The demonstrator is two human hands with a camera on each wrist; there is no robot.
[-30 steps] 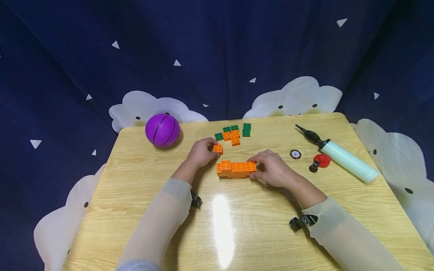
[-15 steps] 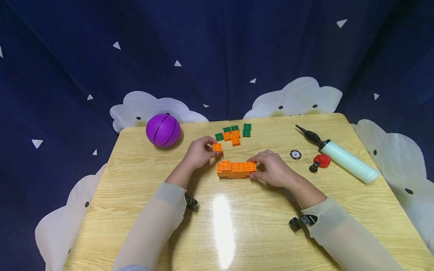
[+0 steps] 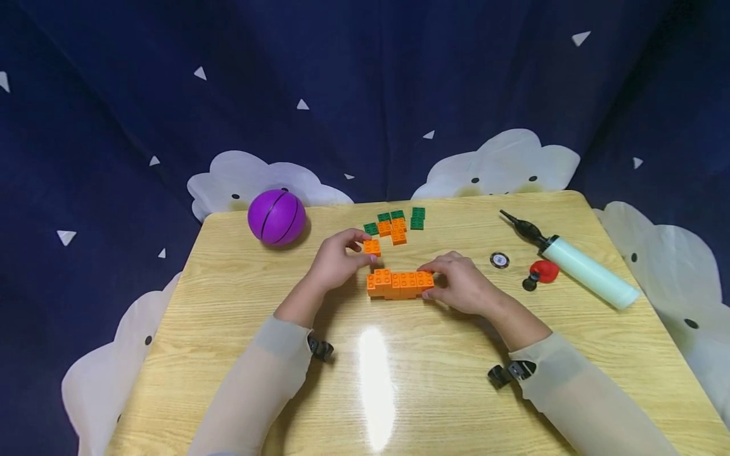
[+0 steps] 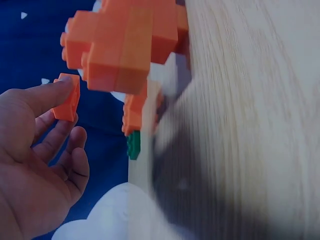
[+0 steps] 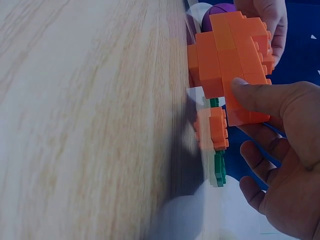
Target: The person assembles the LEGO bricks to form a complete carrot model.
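My left hand (image 3: pixel 338 261) pinches a small orange brick (image 3: pixel 372 247) between thumb and fingers, just behind the left end of an orange brick structure (image 3: pixel 399 285). In the left wrist view this brick (image 4: pixel 67 100) is held apart from the structure (image 4: pixel 115 50). My right hand (image 3: pixel 463 284) grips the structure's right end, thumb on the near side and fingers behind. The right wrist view shows that thumb pressed on the stepped, several-brick structure (image 5: pixel 235 65). Loose orange bricks (image 3: pixel 398 236) and green bricks (image 3: pixel 417 218) lie farther back.
A purple ball (image 3: pixel 277 217) sits at the back left of the wooden table (image 3: pixel 228 380). On the right are a round chip (image 3: pixel 499 260), a red item (image 3: pixel 547 271) with a small black piece (image 3: pixel 530 281), and a pale pump (image 3: pixel 590 272). A dark curtain hangs behind.
My left hand has lifted the small orange brick and turned slightly, with the wrist drawn back to the left. My right hand keeps its grip on the structure, which has hardly moved.
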